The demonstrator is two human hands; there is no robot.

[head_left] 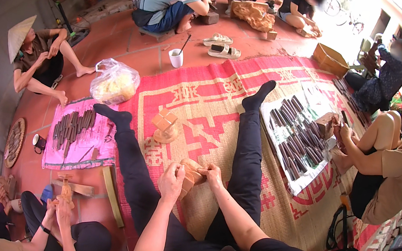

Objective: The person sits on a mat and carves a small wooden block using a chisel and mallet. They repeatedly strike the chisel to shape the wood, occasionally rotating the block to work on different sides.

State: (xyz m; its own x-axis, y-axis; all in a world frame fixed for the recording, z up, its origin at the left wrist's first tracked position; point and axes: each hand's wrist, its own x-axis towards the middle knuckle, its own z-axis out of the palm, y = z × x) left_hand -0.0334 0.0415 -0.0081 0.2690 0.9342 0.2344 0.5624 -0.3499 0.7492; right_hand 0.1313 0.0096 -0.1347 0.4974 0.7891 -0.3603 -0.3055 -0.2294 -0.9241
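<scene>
I sit on a red and tan woven mat (215,101) with my legs in dark trousers stretched out. Between my legs both hands grip a pale carved wooden piece (192,172). My left hand (172,180) clasps its near left side. My right hand (212,173) pinches its right end. A second pale carved wooden figure (164,126) stands on the mat just beyond my left knee, apart from both hands.
Several dark chisels lie on a pink cloth (82,151) at my left and on a white sheet (298,135) at my right. A bag (115,82), white cup (176,57), sandals (222,45) and a wooden box (330,59) lie ahead. People sit all around, carving.
</scene>
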